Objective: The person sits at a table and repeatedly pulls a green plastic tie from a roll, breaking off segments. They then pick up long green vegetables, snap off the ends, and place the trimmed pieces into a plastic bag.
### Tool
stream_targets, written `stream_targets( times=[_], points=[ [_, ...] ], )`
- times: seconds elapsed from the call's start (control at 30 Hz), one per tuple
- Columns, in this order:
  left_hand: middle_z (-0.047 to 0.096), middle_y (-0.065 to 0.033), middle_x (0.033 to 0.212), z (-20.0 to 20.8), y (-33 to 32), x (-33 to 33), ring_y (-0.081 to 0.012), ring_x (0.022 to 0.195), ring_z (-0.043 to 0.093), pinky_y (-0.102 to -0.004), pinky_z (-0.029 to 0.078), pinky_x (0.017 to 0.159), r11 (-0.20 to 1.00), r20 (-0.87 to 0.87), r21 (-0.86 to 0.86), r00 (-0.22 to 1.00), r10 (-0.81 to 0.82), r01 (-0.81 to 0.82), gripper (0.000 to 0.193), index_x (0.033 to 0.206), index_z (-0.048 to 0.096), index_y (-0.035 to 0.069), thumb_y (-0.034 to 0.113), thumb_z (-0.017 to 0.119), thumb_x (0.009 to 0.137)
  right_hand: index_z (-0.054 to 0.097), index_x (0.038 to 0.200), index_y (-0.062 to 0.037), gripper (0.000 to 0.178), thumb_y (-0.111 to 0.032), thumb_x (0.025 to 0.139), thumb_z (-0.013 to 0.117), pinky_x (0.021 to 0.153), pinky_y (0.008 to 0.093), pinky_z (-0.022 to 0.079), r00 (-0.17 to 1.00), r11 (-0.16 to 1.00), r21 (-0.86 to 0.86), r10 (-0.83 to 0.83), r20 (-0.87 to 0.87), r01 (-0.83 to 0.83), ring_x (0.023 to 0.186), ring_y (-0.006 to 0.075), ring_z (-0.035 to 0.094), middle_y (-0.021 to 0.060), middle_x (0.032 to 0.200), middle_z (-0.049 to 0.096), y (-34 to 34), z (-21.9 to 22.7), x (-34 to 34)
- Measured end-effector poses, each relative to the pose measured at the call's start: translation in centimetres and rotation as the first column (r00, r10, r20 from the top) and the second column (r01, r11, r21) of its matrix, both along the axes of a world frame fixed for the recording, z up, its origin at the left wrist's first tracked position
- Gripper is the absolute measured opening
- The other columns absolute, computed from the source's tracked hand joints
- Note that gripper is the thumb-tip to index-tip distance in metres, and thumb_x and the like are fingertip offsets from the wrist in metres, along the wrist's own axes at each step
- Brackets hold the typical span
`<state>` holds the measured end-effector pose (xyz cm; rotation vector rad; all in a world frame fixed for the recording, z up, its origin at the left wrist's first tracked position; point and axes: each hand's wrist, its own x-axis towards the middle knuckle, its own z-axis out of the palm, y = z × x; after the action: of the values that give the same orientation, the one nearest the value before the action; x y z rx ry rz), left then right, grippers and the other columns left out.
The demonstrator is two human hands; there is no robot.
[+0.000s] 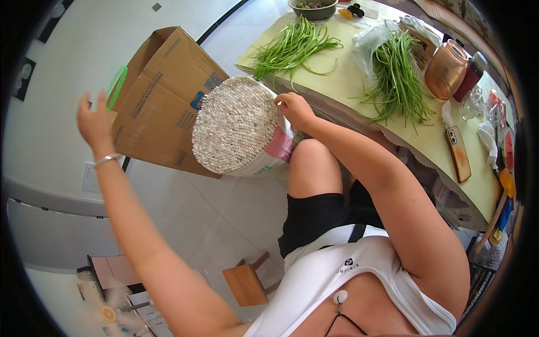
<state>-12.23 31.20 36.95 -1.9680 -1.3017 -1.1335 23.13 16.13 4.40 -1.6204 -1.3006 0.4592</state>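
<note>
My left hand point(96, 122) is raised at the far left, slightly blurred, with fingers apart. Close beside it is a thin bright green loop point(117, 88), by the edge of a tall brown cardboard box point(163, 104); I cannot tell whether the fingers touch the loop. With bent, closed fingers, my right hand point(296, 110) pinches the right rim of a round pale cover point(238, 126), its surface made of many small whitish nubs. Below the cover shows a white, pink and green printed wrapping point(281, 147), against my knee. What lies underneath is hidden.
A table point(337, 76) at the right bears two piles of long green stems point(292, 48), a plastic bag point(370, 48), a copper-coloured jar point(446, 68) and a phone point(457, 151). A small wooden stool point(245, 285) stands on the tiled floor point(196, 224).
</note>
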Motion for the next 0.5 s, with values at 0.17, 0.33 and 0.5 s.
stream_targets(
  times=[0.17, 0.33, 0.5],
  points=[
    [0.065, -0.0084, 0.103, -11.4, -9.6, 7.5, -0.0165, 0.096, 0.061, -0.0300, 0.048, 0.084, 0.715, 0.393, -0.454, 0.840, -0.374, 0.531, 0.031, 0.108, 0.066, 0.003, 0.020, 0.071, 0.084, 0.069, 0.090, -0.0095, 0.015, -0.014, 0.078, 0.061, 0.081, 0.0423, 0.047, 0.988, 0.995, -0.008, 0.102, 0.119, -0.102, 0.094, 0.0338, 0.059, 0.0144, 0.097, 0.061, 0.6, 0.0, 2.5],
    [0.068, -0.0037, 0.087, -21.1, -16.6, 11.6, -0.0105, 0.081, 0.062, -0.0246, 0.049, 0.075, 0.275, 0.758, -0.545, 0.606, -0.243, 0.792, 0.014, 0.096, 0.069, -0.001, 0.009, 0.064, 0.088, 0.068, 0.084, -0.0063, 0.015, -0.016, 0.073, 0.063, 0.080, 0.0412, 0.048, 0.959, 0.981, 0.003, 0.189, 0.210, -0.193, 0.090, 0.0324, 0.061, 0.0148, 0.091, 0.063, 1.6, 1.5, 1.9],
    [0.068, -0.0084, 0.088, -27.9, -22.2, 16.5, -0.0138, 0.082, 0.063, -0.0276, 0.051, 0.078, -0.110, 0.919, -0.393, 0.391, -0.037, 0.913, 0.017, 0.098, 0.067, -0.003, 0.010, 0.060, 0.090, 0.066, 0.081, -0.0035, 0.017, -0.018, 0.073, 0.064, 0.078, 0.0416, 0.049, 0.985, 0.972, 0.194, 0.105, 0.136, -0.131, 0.084, 0.0348, 0.061, 0.0160, 0.086, 0.064, 2.7, 2.3, 0.7]
  ],
)
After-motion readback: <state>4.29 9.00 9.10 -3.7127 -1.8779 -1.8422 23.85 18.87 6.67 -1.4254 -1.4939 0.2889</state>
